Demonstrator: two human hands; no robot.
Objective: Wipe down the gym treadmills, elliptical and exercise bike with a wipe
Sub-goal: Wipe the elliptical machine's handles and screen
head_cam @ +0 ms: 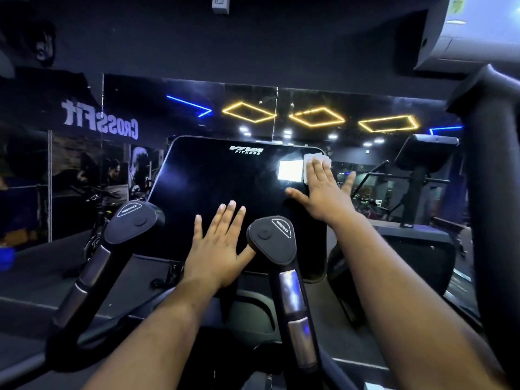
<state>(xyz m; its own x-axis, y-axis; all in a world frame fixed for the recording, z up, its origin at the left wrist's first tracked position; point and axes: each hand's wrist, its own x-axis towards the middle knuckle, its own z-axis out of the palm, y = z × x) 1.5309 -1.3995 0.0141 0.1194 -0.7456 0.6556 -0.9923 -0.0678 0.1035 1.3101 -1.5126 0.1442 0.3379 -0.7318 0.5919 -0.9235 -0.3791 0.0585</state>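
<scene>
Against the dark console screen (213,178), right hand (323,192) flat on wipe (309,160), left hand (216,246) splayed, grip released.

One view only, head-worn, wide-angle. It looks forward and slightly down from just behind a machine's console (225,190), close enough that the dark screen fills the middle. Both forearms enter from the near edge. Two handles (270,240) stand nearest, left and right of centre. A mirror wall (309,114) lies far, another machine (422,175) far right. Edges bend with lens distortion.
</scene>
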